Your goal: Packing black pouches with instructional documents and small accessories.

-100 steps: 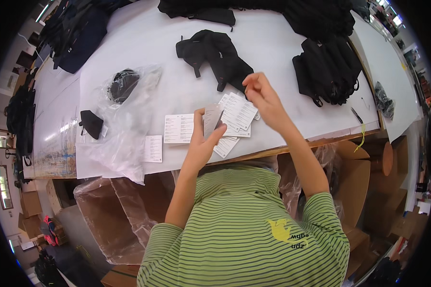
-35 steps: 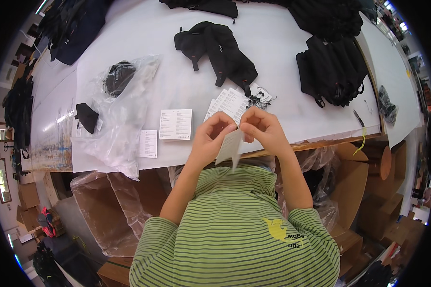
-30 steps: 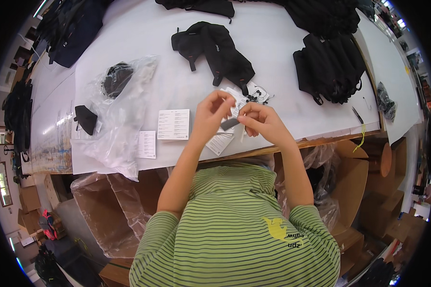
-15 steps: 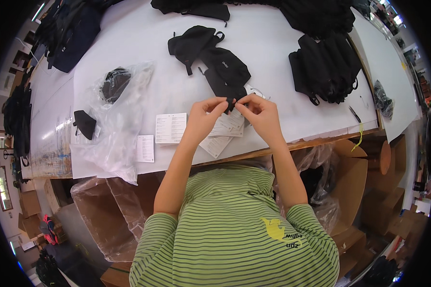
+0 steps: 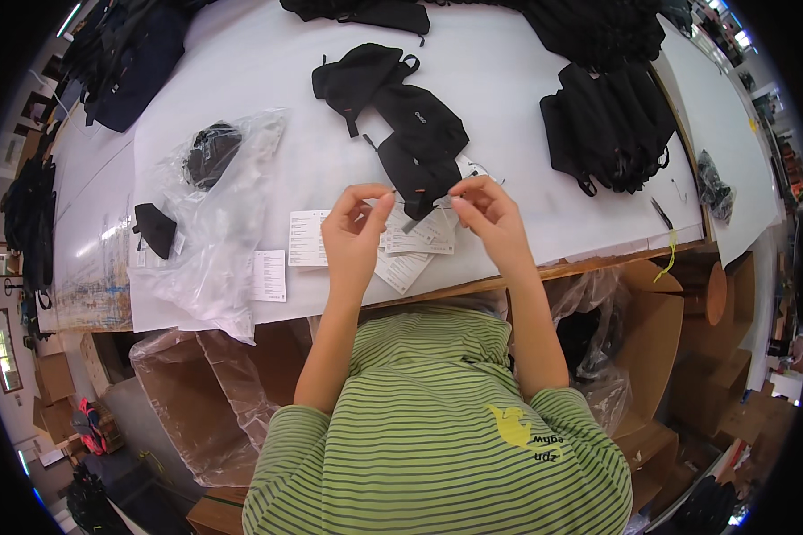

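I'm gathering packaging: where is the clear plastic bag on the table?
The clear plastic bag lies at the head view's left, by the front edge of the table, left of the left hand and white cards.

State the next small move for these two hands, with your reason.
Probably bring the bare left hand and bare right hand together over the lower end of the black fabric bag: they stand apart on either side of it, thumbs drawn toward forefingers as if pinching something, too small to make out.
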Tool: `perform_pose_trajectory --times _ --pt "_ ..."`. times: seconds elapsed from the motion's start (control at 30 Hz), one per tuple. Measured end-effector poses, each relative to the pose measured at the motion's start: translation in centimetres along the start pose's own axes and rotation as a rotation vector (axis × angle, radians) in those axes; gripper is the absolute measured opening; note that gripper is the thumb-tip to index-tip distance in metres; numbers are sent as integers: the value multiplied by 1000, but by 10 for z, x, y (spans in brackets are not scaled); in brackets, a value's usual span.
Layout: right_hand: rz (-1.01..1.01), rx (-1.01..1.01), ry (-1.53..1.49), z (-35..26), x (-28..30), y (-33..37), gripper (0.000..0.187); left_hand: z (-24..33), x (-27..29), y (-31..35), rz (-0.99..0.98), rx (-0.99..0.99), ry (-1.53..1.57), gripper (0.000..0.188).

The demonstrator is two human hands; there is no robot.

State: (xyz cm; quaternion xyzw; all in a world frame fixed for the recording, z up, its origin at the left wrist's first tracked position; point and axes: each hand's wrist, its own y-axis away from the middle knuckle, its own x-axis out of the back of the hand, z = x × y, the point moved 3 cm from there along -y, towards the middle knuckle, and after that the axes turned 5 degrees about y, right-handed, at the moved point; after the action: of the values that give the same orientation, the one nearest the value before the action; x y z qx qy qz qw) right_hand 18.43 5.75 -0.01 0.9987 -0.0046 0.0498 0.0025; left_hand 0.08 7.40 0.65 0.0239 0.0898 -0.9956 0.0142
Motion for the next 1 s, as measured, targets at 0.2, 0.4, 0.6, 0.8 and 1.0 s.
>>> perform_pose_trajectory --times 0.2,0.4,0.6,0.8,1.0 --pt "-19 -73 -284 -4 28 4 8 8 13 4 8 201 456 8" --pt "-86 -30 -283 -11 17 8 10 13 -16 1 -376 -10 204 11" --pt "-50 49 -268 -20 10 6 11 10 -39 4 -610 221 244 11" --pt "-4 15 -162 -11 15 6 10 6 -33 2 -515 198 351 11" --pt "98 -31 -195 3 26 6 9 7 -29 5 -498 270 424 11"
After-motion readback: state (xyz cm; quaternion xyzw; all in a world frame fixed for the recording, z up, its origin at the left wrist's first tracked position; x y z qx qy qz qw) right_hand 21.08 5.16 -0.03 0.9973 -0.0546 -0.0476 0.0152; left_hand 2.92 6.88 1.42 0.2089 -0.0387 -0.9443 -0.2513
